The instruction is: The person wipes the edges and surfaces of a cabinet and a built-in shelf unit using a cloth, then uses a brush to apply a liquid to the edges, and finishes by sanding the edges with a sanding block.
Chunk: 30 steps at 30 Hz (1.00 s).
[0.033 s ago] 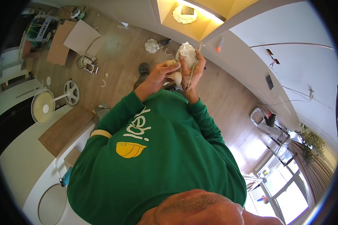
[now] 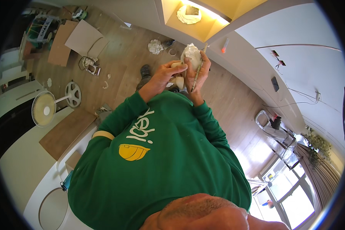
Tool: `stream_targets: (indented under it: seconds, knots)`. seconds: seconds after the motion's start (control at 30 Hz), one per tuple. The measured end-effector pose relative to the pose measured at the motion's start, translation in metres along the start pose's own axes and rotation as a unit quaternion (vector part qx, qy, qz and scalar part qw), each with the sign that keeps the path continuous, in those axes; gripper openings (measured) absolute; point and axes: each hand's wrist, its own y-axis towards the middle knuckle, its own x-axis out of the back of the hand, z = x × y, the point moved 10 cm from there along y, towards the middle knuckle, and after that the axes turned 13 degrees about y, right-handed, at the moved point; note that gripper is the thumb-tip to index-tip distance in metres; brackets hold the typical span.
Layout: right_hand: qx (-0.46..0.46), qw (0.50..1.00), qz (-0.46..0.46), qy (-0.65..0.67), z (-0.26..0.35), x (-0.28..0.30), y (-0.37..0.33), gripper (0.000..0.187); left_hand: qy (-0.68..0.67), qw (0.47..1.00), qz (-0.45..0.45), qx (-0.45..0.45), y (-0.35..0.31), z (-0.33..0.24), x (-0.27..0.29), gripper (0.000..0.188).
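Observation:
My right hand (image 2: pixel 204 73) is wrapped round a white piece with a crumpled edge (image 2: pixel 192 53), and a thin stick like a slim brush (image 2: pixel 198 73) lies slantwise in the same grip. Close beside it, my left hand (image 2: pixel 165 76) is closed, thumb and fingers pinched on a small pale rounded piece (image 2: pixel 176 65). Below the pinch hangs another cream-coloured rounded part (image 2: pixel 179 81); whether the two are one thing I cannot tell. Both hands are held together in front of my chest, above the floor.
A lit niche (image 2: pixel 211 30) ahead holds a white ruffled-edged thing (image 2: pixel 188 14). On the floor lie crumpled white material (image 2: pixel 155 46), a ring (image 2: pixel 172 52) and cardboard (image 2: pixel 86 40). A fan (image 2: pixel 44 109) stands left; a folding chair (image 2: pixel 276 132) is at right.
My left hand has shifted slightly right, its thumb now nearer the white crumpled piece. The stick in my right hand has moved a little to the right.

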Motion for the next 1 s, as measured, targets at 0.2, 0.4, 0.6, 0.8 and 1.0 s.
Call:
stream_targets:
  seconds: [0.2,0.4,0.6,0.8,1.0]
  knots:
    - [-0.044,0.996,-0.060,0.057,-0.005,-0.015,-0.010,0.046,0.078,0.997,0.000,-0.027,0.010,-0.012,0.059,0.030]
    - [-0.060,0.983,-0.155,0.074,-0.026,-0.042,-0.019,0.041,0.017,0.988,-0.136,-0.071,-0.012,-0.023,0.254,0.023]
    - [-0.093,0.980,-0.171,0.036,-0.031,-0.094,-0.047,0.041,-0.048,0.956,-0.290,0.007,-0.059,0.012,0.468,0.024]
    - [-0.100,0.981,-0.167,-0.009,-0.022,-0.149,-0.070,0.042,-0.123,0.951,-0.275,0.061,-0.073,0.032,0.566,0.025]
    - [-0.109,0.982,-0.154,-0.019,-0.019,-0.186,-0.081,0.040,-0.112,0.945,-0.304,0.035,-0.065,0.000,0.571,0.028]
